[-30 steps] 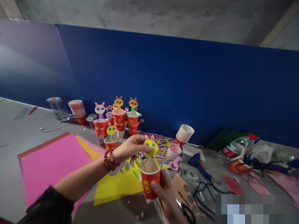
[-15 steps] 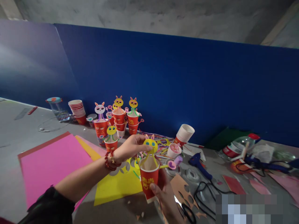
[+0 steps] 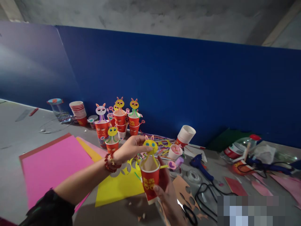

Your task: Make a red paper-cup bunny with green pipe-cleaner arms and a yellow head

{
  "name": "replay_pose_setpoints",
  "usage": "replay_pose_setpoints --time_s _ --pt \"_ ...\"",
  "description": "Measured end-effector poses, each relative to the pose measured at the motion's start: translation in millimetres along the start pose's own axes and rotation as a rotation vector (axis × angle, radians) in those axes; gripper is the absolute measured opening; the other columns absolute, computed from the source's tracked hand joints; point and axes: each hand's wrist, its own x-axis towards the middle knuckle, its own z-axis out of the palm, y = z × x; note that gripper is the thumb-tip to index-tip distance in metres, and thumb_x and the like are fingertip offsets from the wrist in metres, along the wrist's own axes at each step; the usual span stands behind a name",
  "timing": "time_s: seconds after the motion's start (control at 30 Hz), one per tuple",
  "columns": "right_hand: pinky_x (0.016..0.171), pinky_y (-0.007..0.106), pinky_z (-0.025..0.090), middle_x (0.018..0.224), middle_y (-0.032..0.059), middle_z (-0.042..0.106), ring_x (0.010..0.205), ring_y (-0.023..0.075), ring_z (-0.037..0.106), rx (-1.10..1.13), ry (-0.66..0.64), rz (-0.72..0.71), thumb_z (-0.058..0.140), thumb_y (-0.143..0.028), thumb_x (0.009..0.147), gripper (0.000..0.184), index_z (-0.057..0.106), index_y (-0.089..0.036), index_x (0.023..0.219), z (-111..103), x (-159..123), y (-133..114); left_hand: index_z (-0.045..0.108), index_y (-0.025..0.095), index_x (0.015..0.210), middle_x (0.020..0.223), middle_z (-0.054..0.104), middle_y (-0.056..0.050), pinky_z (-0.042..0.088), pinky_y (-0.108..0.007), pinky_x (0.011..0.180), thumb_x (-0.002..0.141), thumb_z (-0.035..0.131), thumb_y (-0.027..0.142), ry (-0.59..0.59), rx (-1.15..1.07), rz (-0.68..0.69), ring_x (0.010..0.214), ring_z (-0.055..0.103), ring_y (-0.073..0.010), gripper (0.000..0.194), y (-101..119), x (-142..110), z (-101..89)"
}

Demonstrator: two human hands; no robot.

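Note:
My right hand [image 3: 166, 196] grips a red paper cup [image 3: 150, 180] from below and behind, fingers wrapped round it. Out of the cup stands a yellow rabbit face [image 3: 150, 145] on green-yellow stems, with a pink heart arm [image 3: 172, 164] sticking out to the right. My left hand [image 3: 129, 148], with a red bead bracelet on the wrist, pinches the left edge of the rabbit face. Both hands hover above a yellow sheet [image 3: 118, 186] with round holes cut in it.
Several finished rabbit cups [image 3: 117, 122] stand by the blue wall, next to a stack of red cups [image 3: 78, 111] and a clear jar [image 3: 57, 108]. Pink sheets [image 3: 51, 164] lie left. A blue glue gun [image 3: 198, 164], cables, tape roll, bottle [image 3: 237, 147] and tipped cup stack [image 3: 185, 135] lie right.
The cup with the rabbit has shifted slightly left and up in my right hand; my left hand keeps its pinch on the rabbit face.

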Motion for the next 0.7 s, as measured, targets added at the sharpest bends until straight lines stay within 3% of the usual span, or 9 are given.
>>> replay_pose_setpoints --time_s 0.2,0.4,0.57,0.7 --pt "0.112 0.047 0.049 0.149 0.0108 0.062 0.137 0.0348 0.058 -0.012 0.035 -0.031 0.084 -0.059 0.074 0.091 0.044 -0.035 0.152 -4 1 1 0.076 0.014 0.094 0.086 0.078 -0.005 0.050 -0.025 0.072 0.072 0.088 0.044 0.009 0.006 -0.002 0.074 0.068 -0.0143 0.039 -2 0 -2.0" --pt "0.111 0.048 0.050 0.153 0.0118 0.057 0.140 0.0348 0.056 -0.037 0.008 -0.065 0.087 -0.055 0.073 0.098 0.038 -0.034 0.155 -10 -1 17 0.074 0.013 0.092 0.081 0.075 -0.004 0.048 -0.023 0.064 0.078 0.083 0.047 0.023 0.139 0.049 0.070 0.065 -0.0136 0.037 -5 -10 0.6" --pt "0.105 0.045 0.057 0.155 0.0113 0.054 0.137 0.0348 0.058 -0.268 0.108 -0.180 0.086 -0.039 0.079 0.092 0.037 -0.033 0.156 -18 -6 28 0.074 0.013 0.090 0.089 0.075 -0.010 0.054 -0.033 0.082 0.089 0.076 0.038 -0.082 0.293 0.428 0.088 0.069 -0.0202 0.025 -12 -20 2.6" --pt "0.105 0.047 0.058 0.155 0.0095 0.055 0.138 0.0369 0.057 -0.451 0.137 -0.287 0.082 -0.035 0.083 0.085 0.039 -0.035 0.156 -25 -9 24 0.075 0.014 0.094 0.088 0.076 -0.013 0.056 -0.039 0.086 0.095 0.069 0.039 -0.224 0.380 0.675 0.089 0.071 -0.0223 0.025 -10 -27 0.8"
